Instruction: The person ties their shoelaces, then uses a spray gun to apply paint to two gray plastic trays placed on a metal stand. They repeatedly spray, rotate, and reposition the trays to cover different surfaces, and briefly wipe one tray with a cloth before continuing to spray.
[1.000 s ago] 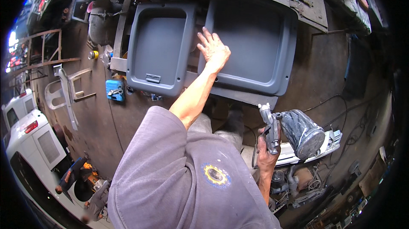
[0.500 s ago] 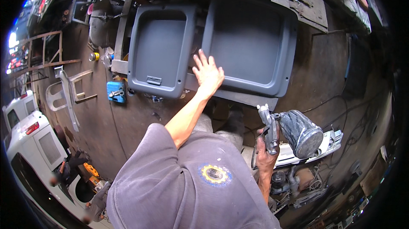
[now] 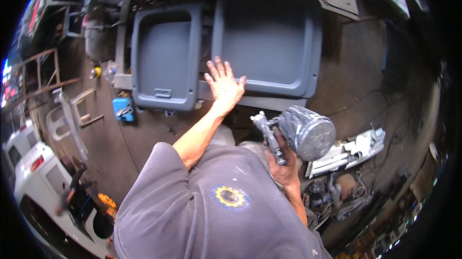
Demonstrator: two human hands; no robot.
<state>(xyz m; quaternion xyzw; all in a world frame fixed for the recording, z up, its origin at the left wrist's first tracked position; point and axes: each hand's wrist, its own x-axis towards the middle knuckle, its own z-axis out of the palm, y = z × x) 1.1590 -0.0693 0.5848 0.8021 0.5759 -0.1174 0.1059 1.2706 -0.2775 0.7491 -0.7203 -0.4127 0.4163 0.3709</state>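
Note:
Two dark grey moulded panels with raised rims, a smaller [image 3: 163,61] and a larger [image 3: 262,42], lie side by side on a metal stand [image 3: 269,102]. My left hand [image 3: 224,84] has its fingers spread at the near left corner of the larger one; whether it touches is hard to tell. In my right hand [image 3: 284,165] is a paint-smeared spray gun [image 3: 268,134] with a big cup [image 3: 315,138], held below that panel, in front of my body.
On the floor are a blue case [image 3: 123,110], metal frames [image 3: 67,119], white body parts [image 3: 344,155], hoses and assorted hardware [image 3: 337,196]. A white vehicle [image 3: 36,172] stands at lower left with a blurred person [image 3: 72,191] beside it. Metal racks [image 3: 45,69] line the left.
My left hand has moved down from the larger panel's left edge, fingers spreading. My right hand with the spray gun has swung left and slightly up. The view has shifted a little.

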